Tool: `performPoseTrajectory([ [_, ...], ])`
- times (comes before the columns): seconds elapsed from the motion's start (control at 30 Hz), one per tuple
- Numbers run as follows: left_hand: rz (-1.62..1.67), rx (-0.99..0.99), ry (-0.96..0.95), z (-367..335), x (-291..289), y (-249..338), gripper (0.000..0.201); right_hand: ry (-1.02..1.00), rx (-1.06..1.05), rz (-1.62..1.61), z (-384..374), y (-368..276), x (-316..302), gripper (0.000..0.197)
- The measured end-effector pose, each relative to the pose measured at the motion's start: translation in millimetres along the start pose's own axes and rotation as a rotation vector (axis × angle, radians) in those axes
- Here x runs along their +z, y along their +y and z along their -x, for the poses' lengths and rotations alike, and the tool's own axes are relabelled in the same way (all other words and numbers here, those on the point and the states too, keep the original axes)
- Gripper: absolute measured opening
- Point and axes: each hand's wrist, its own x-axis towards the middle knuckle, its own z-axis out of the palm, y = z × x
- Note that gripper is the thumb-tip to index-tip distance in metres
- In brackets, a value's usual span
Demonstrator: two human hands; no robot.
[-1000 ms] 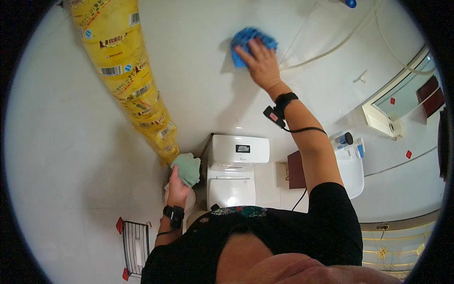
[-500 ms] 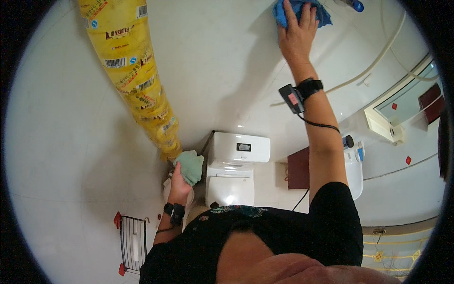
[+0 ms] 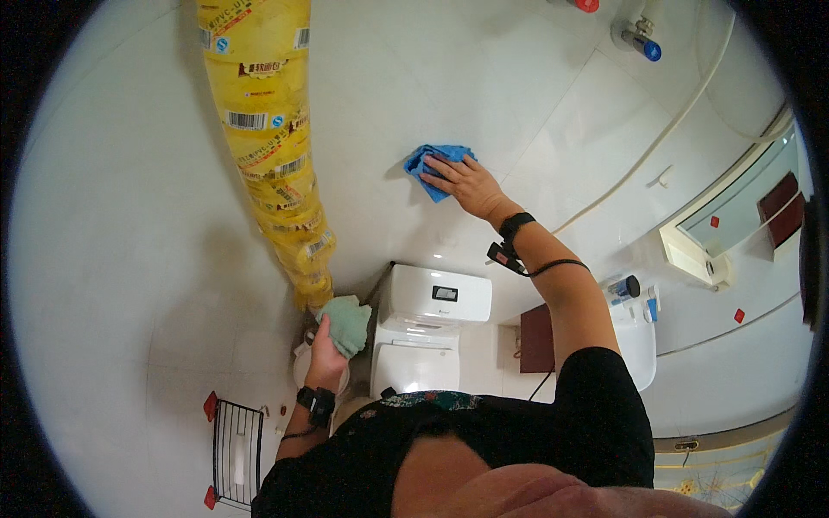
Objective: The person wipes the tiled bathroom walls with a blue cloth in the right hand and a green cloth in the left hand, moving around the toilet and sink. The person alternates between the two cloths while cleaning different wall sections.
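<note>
With fingers spread, my right hand (image 3: 466,186) presses a blue cloth (image 3: 434,166) flat against the white tiled wall (image 3: 380,104), above the toilet tank. Lower on the left, my left hand (image 3: 325,356) grips a folded pale green cloth (image 3: 347,326) between thumb and fingers; the cloth is at the lower end of a pipe (image 3: 275,164) wrapped in yellow printed film. The fingers behind the green cloth are mostly hidden. Both wrists wear black straps, the right one carrying a small black device with a cable.
Below stands a white toilet (image 3: 419,363) with its lid down. To the right are a washbasin (image 3: 637,345), a mirror (image 3: 743,216) and a hanging white hose (image 3: 648,155). A blue-handled valve (image 3: 641,45) juts from the wall at the upper right. A black wire rack (image 3: 236,453) hangs at lower left.
My right hand has moved down and left across the wall with the blue cloth. My left hand has stayed nearly in place with the green cloth. The view has shifted slightly.
</note>
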Motion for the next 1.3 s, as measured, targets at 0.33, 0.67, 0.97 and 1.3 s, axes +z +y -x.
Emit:
performPoseTrajectory([
  [0.33,0.030,0.006,-0.078,-2.4,-5.1,-1.9,0.053,0.424,0.362,0.045,-53.8,68.7,-89.8,0.070],
  [0.67,0.044,0.042,-0.157,-3.1,-6.6,-1.0,0.052,0.503,0.474,-0.021,-86.5,35.7,-61.5,0.072],
  [0.97,0.048,0.027,-0.088,-4.1,-14.6,-1.1,0.051,0.069,0.085,-0.064,-51.0,-24.4,6.3,0.056],
  [1.3,0.007,0.026,0.007,6.3,-13.0,1.4,0.052,0.455,0.312,0.154,-83.6,60.7,-69.8,0.063],
])
